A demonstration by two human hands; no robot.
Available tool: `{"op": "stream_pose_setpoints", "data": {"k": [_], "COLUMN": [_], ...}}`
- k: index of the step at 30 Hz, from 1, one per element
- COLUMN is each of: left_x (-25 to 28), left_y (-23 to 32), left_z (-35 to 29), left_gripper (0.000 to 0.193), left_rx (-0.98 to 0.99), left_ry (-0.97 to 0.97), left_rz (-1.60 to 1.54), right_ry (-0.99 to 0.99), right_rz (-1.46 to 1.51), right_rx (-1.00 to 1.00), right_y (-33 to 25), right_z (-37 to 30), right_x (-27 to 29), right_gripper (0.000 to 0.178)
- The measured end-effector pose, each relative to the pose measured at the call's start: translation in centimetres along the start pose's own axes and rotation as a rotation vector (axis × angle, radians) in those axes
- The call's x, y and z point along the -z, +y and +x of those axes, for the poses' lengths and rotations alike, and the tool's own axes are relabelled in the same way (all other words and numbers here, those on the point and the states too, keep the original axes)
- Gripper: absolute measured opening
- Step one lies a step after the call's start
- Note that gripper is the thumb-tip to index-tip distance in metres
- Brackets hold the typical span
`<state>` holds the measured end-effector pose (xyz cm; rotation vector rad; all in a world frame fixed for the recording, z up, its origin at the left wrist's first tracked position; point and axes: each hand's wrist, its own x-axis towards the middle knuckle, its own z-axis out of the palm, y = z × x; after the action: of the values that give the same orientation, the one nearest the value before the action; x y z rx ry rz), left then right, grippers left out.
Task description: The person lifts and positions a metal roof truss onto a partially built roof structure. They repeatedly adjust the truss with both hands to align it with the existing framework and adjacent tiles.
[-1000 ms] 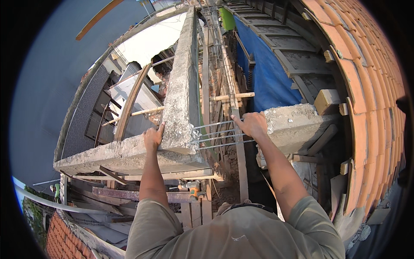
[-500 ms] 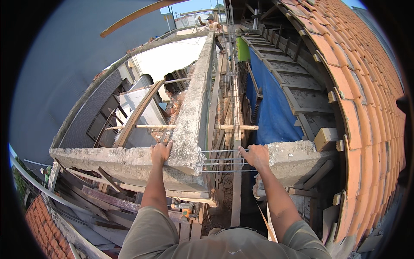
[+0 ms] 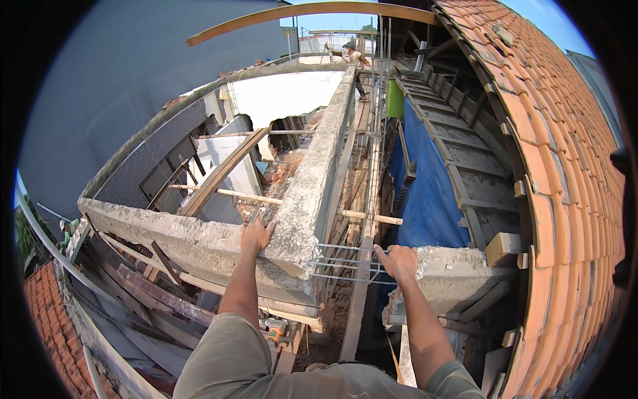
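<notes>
My left hand [image 3: 258, 236] bears on top of a rough concrete beam [image 3: 159, 223], its fingers hooked over the far edge and the thumb spread to the right. This beam meets another running away from me at a corner. Beyond the corner is a broken gap, crossed by several bare steel rebars [image 3: 345, 265]. On the gap's right side, my right hand [image 3: 399, 261] curls over the broken end of a concrete beam stub [image 3: 452, 272]. Its thumb lies by the top rebar; the fingertips are hidden. Both forearms are stretched forward.
Below the corner lies an orange-and-grey power tool [image 3: 275, 330]. Orange roof tiles [image 3: 565, 199] slope along the right, beside a blue tarp [image 3: 425, 179]. A timber plank [image 3: 222, 174] spans the rubble-filled room. Another person [image 3: 355, 60] is at the far end.
My view has shifted and tilted, so the far beam and the person there appear lower and farther right. Both hands keep their places on the concrete.
</notes>
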<state>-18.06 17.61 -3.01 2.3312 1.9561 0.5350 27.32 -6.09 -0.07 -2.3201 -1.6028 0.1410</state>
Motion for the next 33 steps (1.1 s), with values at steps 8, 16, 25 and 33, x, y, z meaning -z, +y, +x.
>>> {"op": "stream_pose_setpoints", "data": {"k": [8,16,25,33], "left_x": [-1.4,-1.0,-1.7,-0.2], "left_y": [-0.7,-0.5,-0.8,0.4], "left_z": [0.6,0.3,0.4,-0.4], "left_gripper": [0.092,0.078,0.076,0.078], "left_rx": [0.019,-0.011,-0.018,-0.019], "left_ry": [0.025,-0.023,0.019,0.056], "left_rz": [0.030,0.019,-0.002,0.010], "right_ry": [-0.007,-0.043,-0.037,-0.001], "right_rz": [0.002,-0.031,-0.050,-0.049], "right_rx": [-0.020,-0.029,-0.058,-0.031], "right_y": [-0.1,-0.2,-0.2,0.1], "right_z": [0.1,0.1,0.3,0.3], "right_x": [0.0,0.3,-0.2,-0.7], "right_gripper": [0.085,0.087,0.090,0.093]}}
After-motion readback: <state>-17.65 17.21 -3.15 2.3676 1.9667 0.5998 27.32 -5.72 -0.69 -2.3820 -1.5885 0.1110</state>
